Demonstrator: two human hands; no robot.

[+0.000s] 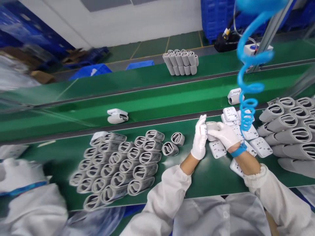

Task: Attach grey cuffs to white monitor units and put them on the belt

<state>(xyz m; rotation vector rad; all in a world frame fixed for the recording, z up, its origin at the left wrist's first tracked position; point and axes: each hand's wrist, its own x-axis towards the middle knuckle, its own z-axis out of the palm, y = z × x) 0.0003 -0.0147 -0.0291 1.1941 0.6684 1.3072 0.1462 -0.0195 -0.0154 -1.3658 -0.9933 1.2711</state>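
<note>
In the head view, my gloved left hand [199, 141] is upright above the green bench and grips a small white device [203, 130], seen edge-on. My gloved right hand [225, 135], with a blue band at the wrist, closes on a rolled grey cuff [211, 126] right against that device. My fingers partly cover both things. Just below the hands lies another white device [217, 149] with dark markings on its face. More white devices [261, 147] lie loosely stacked to the right of my right hand.
Rolled grey cuffs [123, 161] stand in rows at left, and larger ones [292, 131] pile up at far right. Device-and-cuff sets [117, 116] sit on the green conveyor [157, 109]. A blue coiled hose [249, 87] hangs at right. A co-worker's gloved hand [22, 175] is at far left.
</note>
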